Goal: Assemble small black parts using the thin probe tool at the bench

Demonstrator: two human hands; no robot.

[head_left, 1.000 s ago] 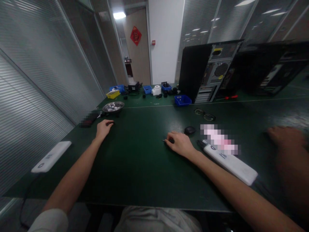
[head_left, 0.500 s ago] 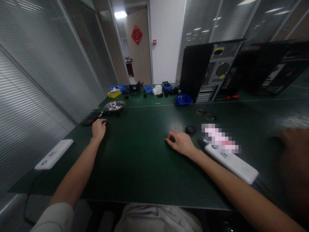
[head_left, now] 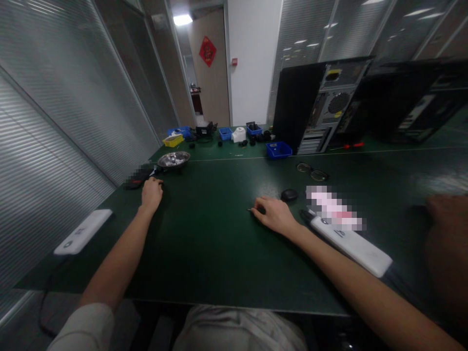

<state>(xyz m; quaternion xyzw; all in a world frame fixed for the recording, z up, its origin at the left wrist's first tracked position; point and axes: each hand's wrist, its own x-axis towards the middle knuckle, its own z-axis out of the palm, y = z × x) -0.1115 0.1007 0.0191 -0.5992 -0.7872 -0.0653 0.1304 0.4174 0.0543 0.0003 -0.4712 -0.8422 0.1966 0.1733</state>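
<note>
My right hand rests low over the green table, thumb and fingers pinched together. A small, thin, pale tip sticks out to the left from that pinch; its kind is too small to tell. To the left, my left hand is closed with its fingers curled, and whatever it may hold is hidden. Just beyond it lie a blurred-out dark flat object and a round metal dish with small bits in it. A black computer mouse sits right beside my right hand.
White power banks or adapters with cables lie left and right. Eyeglasses, a blue bin and an upright computer tower stand farther back. At the right edge is another person's blurred arm.
My left hand has shifted slightly to the right and turned a little. My right hand stays in place with the same pinch. The view has moved very slightly.
</note>
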